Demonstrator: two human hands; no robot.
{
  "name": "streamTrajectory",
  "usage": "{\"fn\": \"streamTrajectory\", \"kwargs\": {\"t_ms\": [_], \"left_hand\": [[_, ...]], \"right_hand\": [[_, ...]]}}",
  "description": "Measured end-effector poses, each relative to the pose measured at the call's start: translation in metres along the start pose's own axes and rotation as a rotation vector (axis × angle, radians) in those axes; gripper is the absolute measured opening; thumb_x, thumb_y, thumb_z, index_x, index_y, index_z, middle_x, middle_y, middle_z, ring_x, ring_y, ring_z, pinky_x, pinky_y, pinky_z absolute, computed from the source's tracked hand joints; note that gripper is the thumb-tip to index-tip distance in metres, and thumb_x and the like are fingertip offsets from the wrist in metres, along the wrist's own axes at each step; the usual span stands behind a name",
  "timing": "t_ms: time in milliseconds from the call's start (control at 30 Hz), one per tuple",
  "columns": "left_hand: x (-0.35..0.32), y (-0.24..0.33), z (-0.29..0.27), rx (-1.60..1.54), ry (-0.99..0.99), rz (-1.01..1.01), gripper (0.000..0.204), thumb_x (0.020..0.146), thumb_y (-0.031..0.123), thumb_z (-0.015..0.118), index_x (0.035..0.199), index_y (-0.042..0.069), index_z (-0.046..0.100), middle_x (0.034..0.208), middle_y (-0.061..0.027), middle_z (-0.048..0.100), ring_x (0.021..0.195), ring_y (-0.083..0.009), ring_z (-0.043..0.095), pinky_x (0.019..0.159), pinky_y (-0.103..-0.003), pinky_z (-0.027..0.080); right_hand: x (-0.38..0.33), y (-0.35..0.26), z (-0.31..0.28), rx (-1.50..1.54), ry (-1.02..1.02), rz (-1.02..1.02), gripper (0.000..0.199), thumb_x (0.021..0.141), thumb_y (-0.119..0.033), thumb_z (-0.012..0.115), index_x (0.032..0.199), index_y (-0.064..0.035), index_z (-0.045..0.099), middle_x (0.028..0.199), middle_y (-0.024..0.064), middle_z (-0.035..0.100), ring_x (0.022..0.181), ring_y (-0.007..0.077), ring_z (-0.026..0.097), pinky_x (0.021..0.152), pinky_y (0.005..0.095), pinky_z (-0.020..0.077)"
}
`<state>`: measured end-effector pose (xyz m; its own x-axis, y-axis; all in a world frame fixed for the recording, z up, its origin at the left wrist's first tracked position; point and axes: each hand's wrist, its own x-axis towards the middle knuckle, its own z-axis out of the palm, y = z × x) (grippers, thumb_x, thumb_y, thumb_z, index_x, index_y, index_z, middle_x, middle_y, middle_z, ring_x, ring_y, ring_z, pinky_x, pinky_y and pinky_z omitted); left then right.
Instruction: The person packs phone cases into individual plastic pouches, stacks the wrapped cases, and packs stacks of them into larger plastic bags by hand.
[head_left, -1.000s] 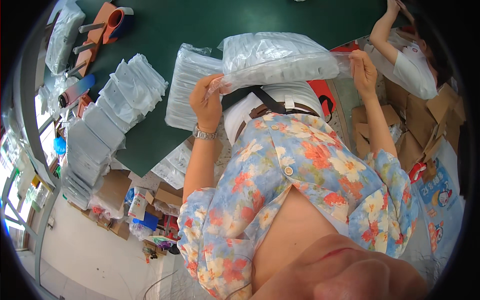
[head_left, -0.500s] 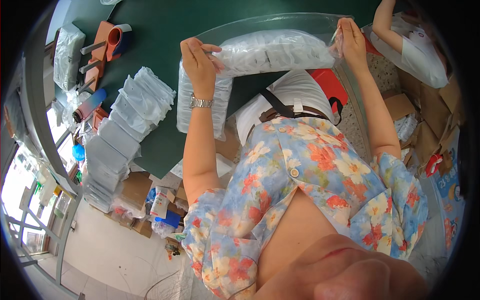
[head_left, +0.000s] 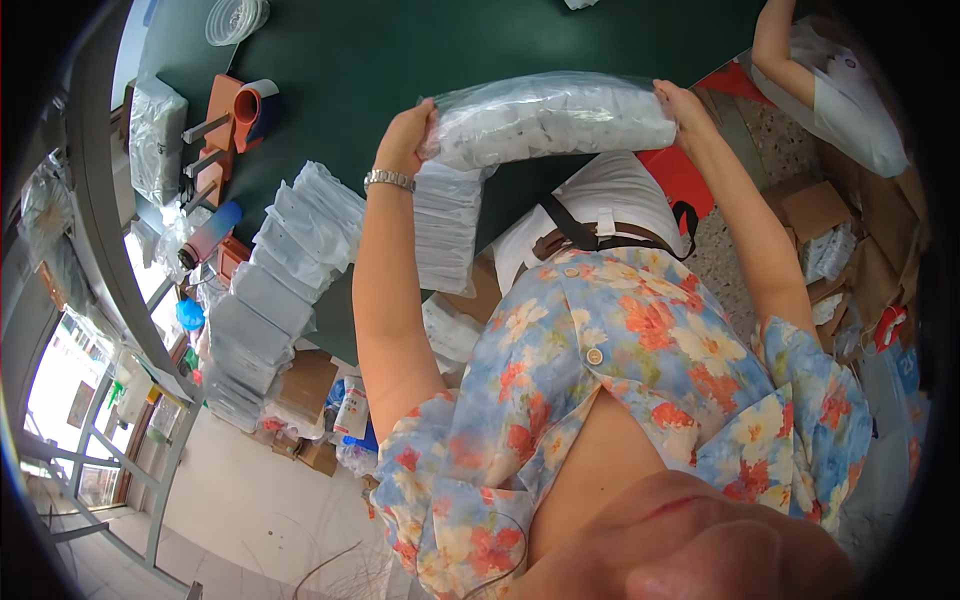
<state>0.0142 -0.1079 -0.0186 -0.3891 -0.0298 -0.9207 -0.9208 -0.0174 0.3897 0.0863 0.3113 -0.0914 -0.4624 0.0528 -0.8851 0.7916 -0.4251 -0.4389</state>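
Both my hands hold a long clear plastic bag (head_left: 555, 118) stuffed with white packets, level above the dark green table (head_left: 400, 50). My left hand (head_left: 408, 132) grips its left end; a metal watch sits on that wrist. My right hand (head_left: 684, 102) grips the right end. Just below the bag, a stack of flat clear packets (head_left: 446, 230) lies at the table's near edge.
Rows of similar packet stacks (head_left: 280, 270) line the table's left side. An orange tape dispenser (head_left: 245, 110) and a bottle (head_left: 208, 235) sit further left. Another person's arm and white bag (head_left: 840, 90) are at the upper right. Cardboard boxes (head_left: 815, 210) stand on the floor.
I have lifted the filled bag away from my body and out over the table, with both arms stretched further forward.
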Motion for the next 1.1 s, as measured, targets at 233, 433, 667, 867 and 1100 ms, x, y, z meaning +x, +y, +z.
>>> {"fn": "streamTrajectory", "kwargs": {"t_ms": [233, 433, 667, 867, 1100], "left_hand": [[-0.054, -0.103, 0.005, -0.033, 0.022, -0.125, 0.026, 0.093, 0.028, 0.057, 0.090, 0.003, 0.065, 0.087, -0.0050, 0.064, 0.076, -0.0164, 0.061, 0.065, -0.030, 0.047], [-0.062, -0.149, 0.013, 0.315, 0.090, 0.384, 0.030, 0.093, 0.019, 0.055, 0.116, 0.000, 0.060, 0.112, -0.0143, 0.062, 0.098, -0.0269, 0.060, 0.080, -0.033, 0.047], [-0.085, -0.164, 0.003, 0.823, 0.193, 1.002, 0.067, 0.078, 0.015, 0.067, 0.139, 0.021, 0.041, 0.154, -0.0103, 0.029, 0.121, -0.0349, 0.047, 0.102, -0.040, 0.039], [-0.076, -0.148, 0.037, 0.758, 0.310, 1.190, 0.074, 0.069, 0.041, 0.080, 0.127, 0.008, 0.049, 0.142, -0.0172, 0.044, 0.118, -0.0344, 0.051, 0.100, -0.041, 0.039], [-0.140, -0.136, 0.029, -0.386, 0.608, 0.782, 0.055, 0.078, 0.043, 0.077, 0.103, 0.000, 0.055, 0.088, -0.0084, 0.061, 0.076, -0.0154, 0.053, 0.068, -0.031, 0.046]], "right_hand": [[-0.076, 0.040, -0.007, -0.342, -0.066, 0.157, 0.027, 0.088, -0.031, 0.060, 0.095, -0.0048, 0.062, 0.086, 0.0050, 0.062, 0.077, 0.0178, 0.061, 0.071, 0.0344, 0.0501], [-0.051, 0.046, -0.038, -0.911, -0.287, -0.298, 0.026, 0.090, -0.017, 0.057, 0.114, -0.0060, 0.061, 0.099, 0.0050, 0.066, 0.088, 0.0152, 0.062, 0.077, 0.0305, 0.0499], [-0.126, 0.013, 0.016, -1.458, -0.429, -0.683, 0.080, 0.077, -0.016, 0.073, 0.147, -0.0157, 0.035, 0.142, 0.0094, 0.049, 0.118, 0.0259, 0.058, 0.094, 0.0338, 0.0470], [-0.022, -0.019, -0.044, -1.379, -0.485, -0.726, 0.050, 0.087, -0.020, 0.068, 0.133, -0.0056, 0.052, 0.133, 0.0126, 0.056, 0.111, 0.0274, 0.059, 0.097, 0.0330, 0.0435], [-0.099, -0.083, 0.170, -1.252, -0.368, -0.715, 0.051, 0.093, -0.044, 0.059, 0.099, 0.0057, 0.067, 0.087, 0.0042, 0.066, 0.082, 0.0116, 0.058, 0.074, 0.0283, 0.0460]]}}
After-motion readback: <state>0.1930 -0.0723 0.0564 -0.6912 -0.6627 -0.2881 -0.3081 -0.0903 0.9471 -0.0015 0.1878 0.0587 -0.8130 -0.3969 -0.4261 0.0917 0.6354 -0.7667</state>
